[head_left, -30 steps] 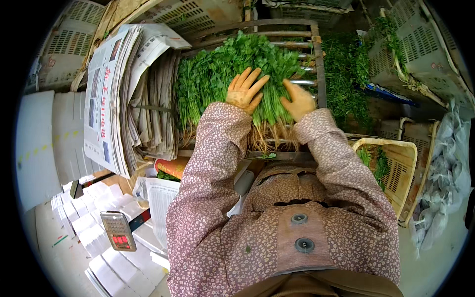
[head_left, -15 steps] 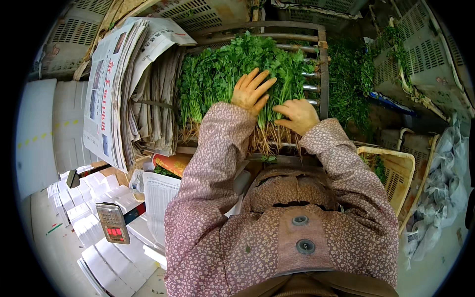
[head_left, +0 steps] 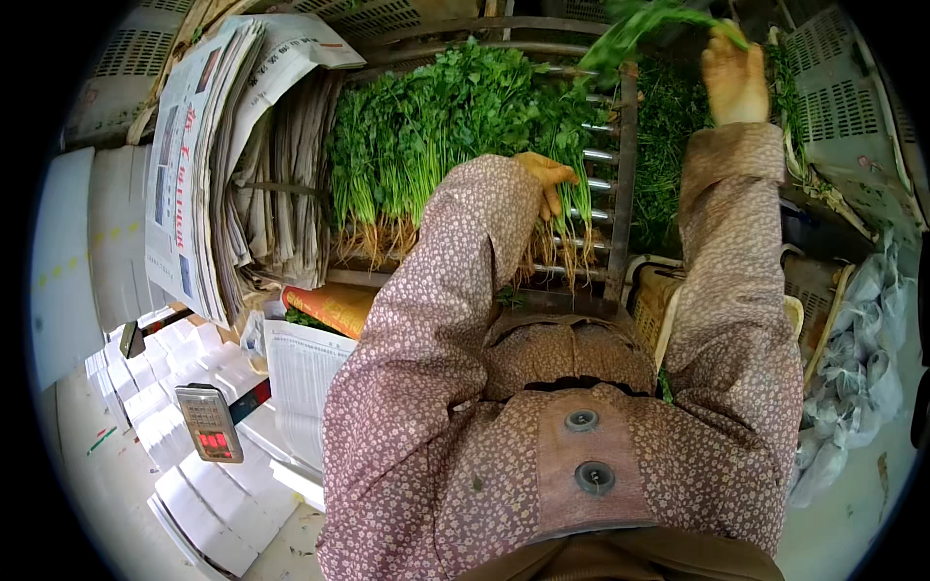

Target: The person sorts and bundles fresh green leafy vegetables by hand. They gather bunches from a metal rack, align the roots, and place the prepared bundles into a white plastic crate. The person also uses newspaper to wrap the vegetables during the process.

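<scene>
A row of leafy greens [head_left: 436, 126], with pale green stems and brown roots, lies side by side on a rack of metal bars [head_left: 603, 184]; they look like celery or coriander. At the right end of this row, my left hand [head_left: 547, 182] is closed around some stems, its fingers curled. Up and to the right, my right hand [head_left: 734, 76] is raised past the rack's edge and closed on a sprig of greens [head_left: 644, 31]. The sprig points left and is smeared by motion. Its lower end is partly hidden by my fingers.
Stacked newspapers [head_left: 199, 174] stand against the row's left side. More loose greens [head_left: 664, 160] lie beyond the rack's right edge, near a grey crate [head_left: 838, 87]. White paper stacks [head_left: 228, 513] and a scale display [head_left: 208, 423] sit lower left; plastic bags [head_left: 852, 378] lie at right.
My right hand has moved up and right, away from the row, with a sprig in it. My left hand has shifted right and down, from spread on the greens to curled round stems.
</scene>
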The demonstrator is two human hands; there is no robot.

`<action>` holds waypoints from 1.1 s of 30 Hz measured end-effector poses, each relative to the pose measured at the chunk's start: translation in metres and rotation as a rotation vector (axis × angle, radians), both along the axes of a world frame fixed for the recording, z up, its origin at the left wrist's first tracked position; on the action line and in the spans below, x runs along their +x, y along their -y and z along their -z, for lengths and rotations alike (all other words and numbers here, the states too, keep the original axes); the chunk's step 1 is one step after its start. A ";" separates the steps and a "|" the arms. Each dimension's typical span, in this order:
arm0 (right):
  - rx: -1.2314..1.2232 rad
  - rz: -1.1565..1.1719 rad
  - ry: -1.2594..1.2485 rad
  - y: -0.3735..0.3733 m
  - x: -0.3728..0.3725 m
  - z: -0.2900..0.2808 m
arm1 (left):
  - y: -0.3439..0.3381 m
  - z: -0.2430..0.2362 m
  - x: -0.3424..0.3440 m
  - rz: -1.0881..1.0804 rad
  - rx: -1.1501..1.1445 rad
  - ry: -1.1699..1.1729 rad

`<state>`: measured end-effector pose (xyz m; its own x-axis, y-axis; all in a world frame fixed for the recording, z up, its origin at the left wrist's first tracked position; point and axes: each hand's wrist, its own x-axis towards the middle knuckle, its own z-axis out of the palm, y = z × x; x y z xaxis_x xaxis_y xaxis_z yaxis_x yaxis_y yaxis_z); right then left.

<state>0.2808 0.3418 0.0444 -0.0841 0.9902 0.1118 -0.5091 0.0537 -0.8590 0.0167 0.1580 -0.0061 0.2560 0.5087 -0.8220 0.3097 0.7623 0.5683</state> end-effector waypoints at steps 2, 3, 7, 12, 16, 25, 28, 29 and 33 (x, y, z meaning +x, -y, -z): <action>-0.049 0.108 -0.108 -0.001 0.018 0.003 | -0.005 0.006 0.000 0.010 -0.027 0.015; -0.164 0.110 -0.100 0.016 0.015 0.006 | -0.006 0.007 -0.002 0.005 -0.040 0.018; 0.234 -0.358 0.864 0.175 -0.064 0.028 | -0.009 0.031 -0.022 0.028 -0.023 0.224; 0.732 -0.873 1.322 0.321 -0.142 0.057 | -0.024 0.045 -0.029 0.118 -0.138 0.423; 1.106 -0.518 1.497 0.338 -0.160 0.089 | -0.019 0.030 -0.029 0.113 -0.075 0.372; -0.144 -0.916 0.580 0.249 0.015 -0.006 | 0.030 -0.008 -0.004 0.098 0.248 -0.087; -0.288 0.044 0.983 0.191 0.080 0.043 | 0.044 -0.023 -0.008 0.380 0.409 -0.351; -0.295 0.179 1.196 0.187 0.076 0.047 | 0.047 -0.030 -0.011 0.418 0.413 -0.415; -0.250 -0.221 1.234 0.209 -0.047 0.012 | 0.068 -0.010 -0.032 0.389 0.699 -0.494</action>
